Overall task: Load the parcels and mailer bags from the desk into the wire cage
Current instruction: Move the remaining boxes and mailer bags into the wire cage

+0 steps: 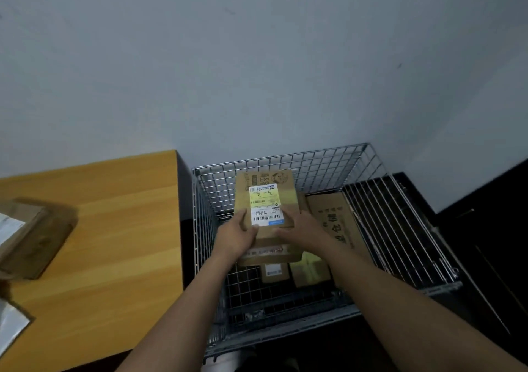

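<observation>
A brown cardboard parcel (267, 197) with a white and yellow shipping label is held over the wire cage (285, 160). My left hand (235, 236) grips its near left corner and my right hand (300, 228) grips its near right edge. Under it in the cage lie several other cardboard boxes, among them a flat printed one (337, 220) leaning at the right and small ones (274, 273) near the front. On the wooden desk (114, 228) at the left remain a blurred brown parcel (37, 234) and a grey mailer bag (10, 331) at the frame's edge.
The cage stands against a pale wall, right beside the desk's end. A hinged wire panel (400, 228) lies open on the cage's right side. Dark furniture (491, 243) borders the right. A dark gap separates desk and cage.
</observation>
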